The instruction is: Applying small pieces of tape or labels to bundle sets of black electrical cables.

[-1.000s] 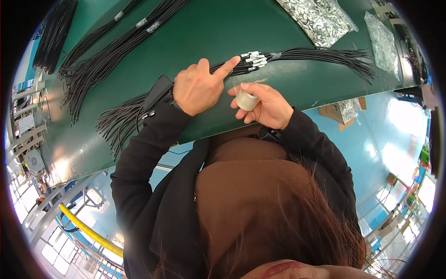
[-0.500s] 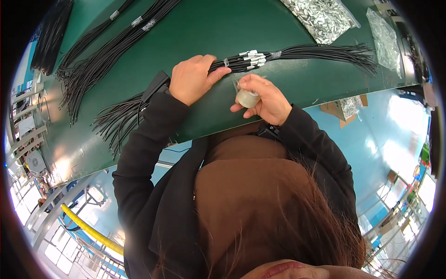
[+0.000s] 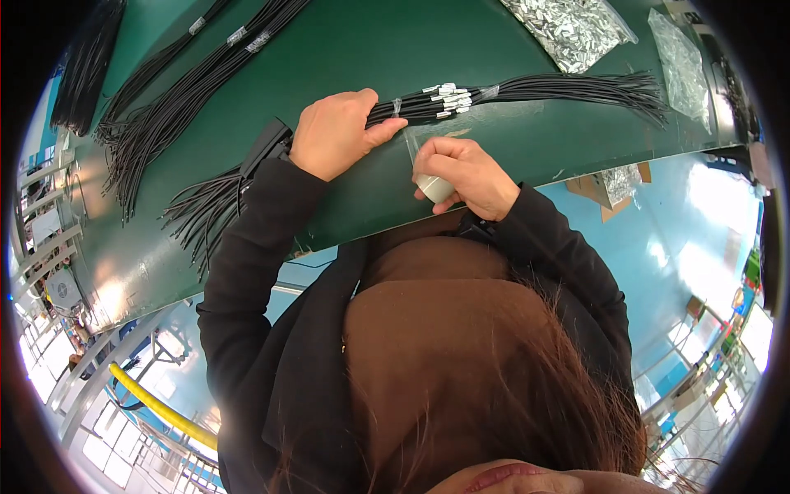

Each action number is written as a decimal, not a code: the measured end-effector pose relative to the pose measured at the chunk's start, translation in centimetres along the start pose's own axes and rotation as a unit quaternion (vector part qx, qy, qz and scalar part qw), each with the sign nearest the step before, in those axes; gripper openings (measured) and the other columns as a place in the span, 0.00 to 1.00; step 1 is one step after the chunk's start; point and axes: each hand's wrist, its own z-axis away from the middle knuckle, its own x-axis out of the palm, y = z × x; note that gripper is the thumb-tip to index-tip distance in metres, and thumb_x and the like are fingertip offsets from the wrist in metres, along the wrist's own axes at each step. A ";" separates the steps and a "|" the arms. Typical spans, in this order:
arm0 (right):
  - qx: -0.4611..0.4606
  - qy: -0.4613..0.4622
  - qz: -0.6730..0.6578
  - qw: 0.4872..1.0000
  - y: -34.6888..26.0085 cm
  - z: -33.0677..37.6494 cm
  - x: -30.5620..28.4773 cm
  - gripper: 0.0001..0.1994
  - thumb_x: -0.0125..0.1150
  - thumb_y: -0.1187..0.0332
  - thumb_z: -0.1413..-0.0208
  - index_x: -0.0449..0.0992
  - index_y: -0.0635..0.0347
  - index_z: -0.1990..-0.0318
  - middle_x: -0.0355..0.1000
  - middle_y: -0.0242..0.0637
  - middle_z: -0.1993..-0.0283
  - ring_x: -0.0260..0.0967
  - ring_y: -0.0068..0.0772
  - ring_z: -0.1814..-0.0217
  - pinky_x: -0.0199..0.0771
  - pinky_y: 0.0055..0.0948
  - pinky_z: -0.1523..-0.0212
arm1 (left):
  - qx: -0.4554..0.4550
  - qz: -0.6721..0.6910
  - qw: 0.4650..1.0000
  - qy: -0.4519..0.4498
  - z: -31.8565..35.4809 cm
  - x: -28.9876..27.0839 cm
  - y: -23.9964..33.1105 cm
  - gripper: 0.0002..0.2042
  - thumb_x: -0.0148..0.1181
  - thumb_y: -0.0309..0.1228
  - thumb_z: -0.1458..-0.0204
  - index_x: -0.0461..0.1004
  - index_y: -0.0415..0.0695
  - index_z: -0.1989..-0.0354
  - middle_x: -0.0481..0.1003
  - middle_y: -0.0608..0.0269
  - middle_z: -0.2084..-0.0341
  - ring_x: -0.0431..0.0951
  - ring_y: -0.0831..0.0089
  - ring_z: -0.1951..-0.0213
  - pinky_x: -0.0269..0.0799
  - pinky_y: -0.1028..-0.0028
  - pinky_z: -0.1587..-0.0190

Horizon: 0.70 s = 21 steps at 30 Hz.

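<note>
My left hand (image 3: 336,136) is closed around a bundle of black cables (image 3: 568,86) lying across the green table. Silver metal connectors (image 3: 451,100) show in the bundle's middle, to the right of that hand, with a band of clear tape on either side of them. In my right hand (image 3: 471,175) is a roll of clear tape (image 3: 434,188), below the bundle and near the table's front edge. A strip of tape (image 3: 411,146) runs from the roll up toward the bundle beside my left thumb. The bundle's loose ends (image 3: 206,216) fan out under my left wrist.
More tied bundles of black cables (image 3: 177,95) lie at the table's far left. A clear bag of small metal parts (image 3: 572,34) sits at the far right, beside an empty-looking plastic bag (image 3: 680,70). Below the table's edge stands a cardboard box (image 3: 602,194).
The tape roll has moved slightly down and toward me in my right hand, and the strip looks longer. My left hand has shifted a little to the left, still on the bundle.
</note>
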 end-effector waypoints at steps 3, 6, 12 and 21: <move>0.006 0.005 0.017 1.000 -0.1 0.3 0.3 0.06 0.50 0.65 0.44 0.69 0.56 0.69 0.70 0.32 0.67 0.74 0.25 0.70 0.72 0.20 0.79 | 0.041 -0.018 0.998 0.040 0.2 0.8 -0.3 0.18 0.63 0.44 0.51 0.68 0.40 0.75 0.70 0.56 0.82 0.72 0.57 0.78 0.68 0.65 0.76; 0.011 0.013 0.032 0.999 -0.3 1.0 0.7 0.07 0.48 0.66 0.44 0.70 0.56 0.69 0.70 0.32 0.67 0.74 0.25 0.71 0.72 0.21 0.79 | 0.067 -0.026 0.996 0.053 0.4 0.8 -0.5 0.18 0.62 0.44 0.51 0.68 0.41 0.74 0.69 0.57 0.81 0.73 0.57 0.78 0.70 0.65 0.76; -0.043 0.020 0.080 0.996 -0.4 1.1 0.8 0.09 0.47 0.65 0.43 0.71 0.59 0.69 0.71 0.34 0.71 0.74 0.27 0.73 0.70 0.23 0.80 | 0.108 -0.072 0.989 0.066 0.8 1.2 -0.1 0.14 0.61 0.41 0.51 0.68 0.43 0.72 0.67 0.60 0.78 0.74 0.64 0.75 0.70 0.68 0.76; 0.031 -0.007 0.047 0.998 -7.1 -1.8 0.7 0.13 0.50 0.62 0.43 0.72 0.65 0.67 0.74 0.39 0.74 0.76 0.31 0.76 0.72 0.23 0.82 | 0.143 -0.241 0.944 0.176 3.0 4.6 1.1 0.08 0.59 0.35 0.53 0.70 0.46 0.70 0.64 0.66 0.80 0.68 0.74 0.79 0.64 0.75 0.80</move>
